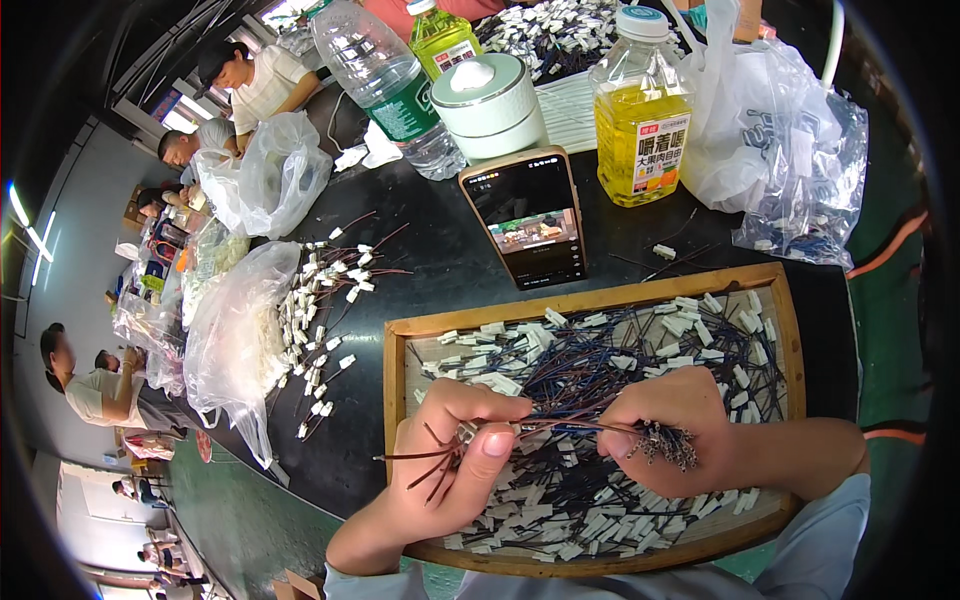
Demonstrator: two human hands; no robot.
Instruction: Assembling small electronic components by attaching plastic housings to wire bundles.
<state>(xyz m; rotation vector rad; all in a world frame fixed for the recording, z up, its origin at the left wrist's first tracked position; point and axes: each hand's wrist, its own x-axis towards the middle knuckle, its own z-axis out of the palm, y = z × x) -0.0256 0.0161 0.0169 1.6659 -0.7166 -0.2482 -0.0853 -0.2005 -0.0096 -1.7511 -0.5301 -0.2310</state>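
Over a wooden-framed tray [590,293] both of my hands are closed on thin wires. My left hand [440,480] pinches several dark brown wires [427,463] between thumb and fingers, their ends poking out to the left. What those wires join inside the fingers is hidden. In my right hand [690,410] is a bundle of wires [665,446], its frayed-looking tips bunched below the thumb. A few wires stretch between the two hands. Beneath them, the tray holds many white plastic connectors [520,520] on dark blue and brown wires [580,375].
A lit phone [530,220] stands behind the tray. Beyond it are a white lidded canister [490,110], a large clear bottle [385,90] and a yellow drink bottle [640,120]. Plastic bags [240,330] and loose wired connectors [320,330] lie left. Other people [260,85] sit farther along.
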